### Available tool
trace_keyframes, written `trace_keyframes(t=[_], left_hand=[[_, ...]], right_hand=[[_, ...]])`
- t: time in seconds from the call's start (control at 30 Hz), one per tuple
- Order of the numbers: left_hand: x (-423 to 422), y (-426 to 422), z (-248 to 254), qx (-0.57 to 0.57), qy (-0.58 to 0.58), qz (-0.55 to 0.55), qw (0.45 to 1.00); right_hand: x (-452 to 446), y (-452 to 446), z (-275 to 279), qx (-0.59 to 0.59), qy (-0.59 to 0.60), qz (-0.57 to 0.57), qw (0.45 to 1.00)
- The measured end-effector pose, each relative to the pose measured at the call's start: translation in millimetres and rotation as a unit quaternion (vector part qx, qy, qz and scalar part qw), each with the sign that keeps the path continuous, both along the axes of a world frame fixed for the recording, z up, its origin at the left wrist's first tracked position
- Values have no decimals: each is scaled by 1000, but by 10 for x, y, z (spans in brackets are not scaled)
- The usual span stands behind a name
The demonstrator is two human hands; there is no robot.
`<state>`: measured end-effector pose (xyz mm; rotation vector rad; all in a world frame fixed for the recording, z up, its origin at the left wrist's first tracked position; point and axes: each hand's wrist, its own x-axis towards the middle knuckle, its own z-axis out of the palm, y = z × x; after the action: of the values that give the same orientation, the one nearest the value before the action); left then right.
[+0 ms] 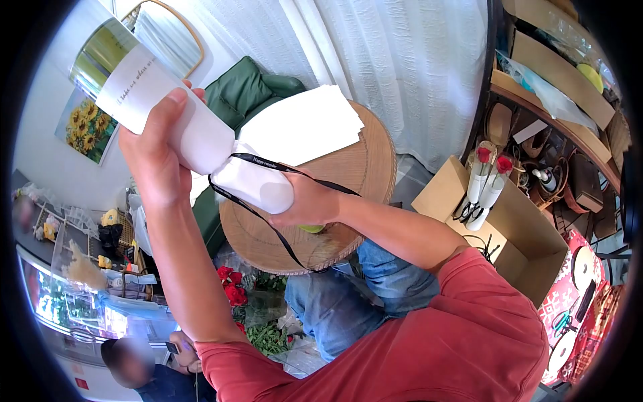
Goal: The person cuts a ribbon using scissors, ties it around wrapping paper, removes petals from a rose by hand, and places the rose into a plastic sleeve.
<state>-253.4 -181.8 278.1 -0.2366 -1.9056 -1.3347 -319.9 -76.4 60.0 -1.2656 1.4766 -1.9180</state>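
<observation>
A white paper flower wrap (194, 137) with a clear top and small printed lettering slants across the upper left. No bloom can be made out through its clear end. My left hand (157, 147) is closed around the upper part, thumb across the front. At the narrow lower end, my right hand (308, 201) grips the wrap, its fingers mostly hidden behind it. A black printed ribbon (258, 161) goes around the pinched waist, and its long tails hang loose below. Under the hands stands a round wooden table (372, 157) with a stack of white paper sheets (301, 124).
A cardboard box (529, 234) on the right holds wrapped red roses (483, 177). Red roses (233, 288) and greenery lie below the table. A green sofa (244, 90) is behind it. Crowded shelves (556, 120) line the right. Another person (164, 375) is at lower left.
</observation>
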Motion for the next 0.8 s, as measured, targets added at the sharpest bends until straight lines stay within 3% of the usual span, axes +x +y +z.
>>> trace_keyframes(t=[0.47, 0.8], left_hand=[[-43, -81, 219, 17, 9, -6, 1000], [-39, -62, 194, 23, 7, -23, 999]], right_hand=[[65, 120, 243, 16, 52, -87, 995], [34, 53, 94, 33, 32, -60, 997]])
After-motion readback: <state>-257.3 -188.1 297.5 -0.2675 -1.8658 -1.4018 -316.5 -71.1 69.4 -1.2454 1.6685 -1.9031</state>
